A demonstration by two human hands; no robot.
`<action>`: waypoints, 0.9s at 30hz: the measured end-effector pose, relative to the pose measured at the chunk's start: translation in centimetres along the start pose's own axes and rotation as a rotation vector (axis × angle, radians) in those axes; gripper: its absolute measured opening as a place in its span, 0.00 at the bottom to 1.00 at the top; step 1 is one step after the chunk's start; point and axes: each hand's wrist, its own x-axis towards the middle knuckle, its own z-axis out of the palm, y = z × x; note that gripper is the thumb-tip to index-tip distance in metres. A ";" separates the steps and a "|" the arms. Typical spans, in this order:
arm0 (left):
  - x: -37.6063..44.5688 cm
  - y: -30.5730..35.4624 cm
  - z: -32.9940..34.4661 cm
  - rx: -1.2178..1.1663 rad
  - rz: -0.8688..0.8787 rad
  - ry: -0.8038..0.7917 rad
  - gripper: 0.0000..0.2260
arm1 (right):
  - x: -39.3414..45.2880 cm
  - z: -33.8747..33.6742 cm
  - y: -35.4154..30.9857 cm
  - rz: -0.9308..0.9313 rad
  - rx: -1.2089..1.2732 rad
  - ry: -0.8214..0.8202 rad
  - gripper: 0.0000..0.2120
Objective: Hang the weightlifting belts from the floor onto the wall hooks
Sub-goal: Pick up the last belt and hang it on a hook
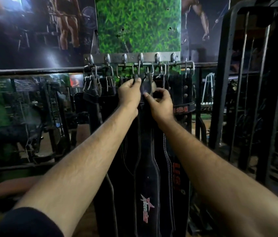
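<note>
A metal hook rail [133, 57] with several hooks is fixed to the wall under a green grass-print panel. Several black weightlifting belts hang from it by their buckles. One black belt with a pink star logo [147, 194] hangs straight down in the middle. My left hand [129, 94] pinches that belt's top end by its buckle, just under the fourth hook [140, 57]. My right hand [160, 103] pinches the belt's strap a little lower. A belt with red lettering [176, 175] hangs just to the right.
A black horizontal bar [32, 71] runs along the wall at hook height, with a mirror below it on the left. A black steel rack frame [261, 82] stands close on the right. Gym machines fill the left side.
</note>
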 end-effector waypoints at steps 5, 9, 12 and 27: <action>-4.2 -2.7 -2.0 -0.003 -0.106 -0.095 0.04 | -3.9 -0.7 4.5 -0.009 0.042 -0.120 0.15; -6.0 -5.0 -4.0 0.143 -0.179 -0.123 0.06 | -6.4 -1.6 7.1 0.032 0.094 -0.245 0.22; -8.3 -7.8 -5.6 0.123 -0.227 -0.204 0.07 | -7.8 -2.6 8.1 0.074 0.070 -0.249 0.19; -18.9 -18.6 -11.2 0.049 -0.167 -0.192 0.06 | -18.7 -5.9 17.0 0.165 0.036 -0.399 0.06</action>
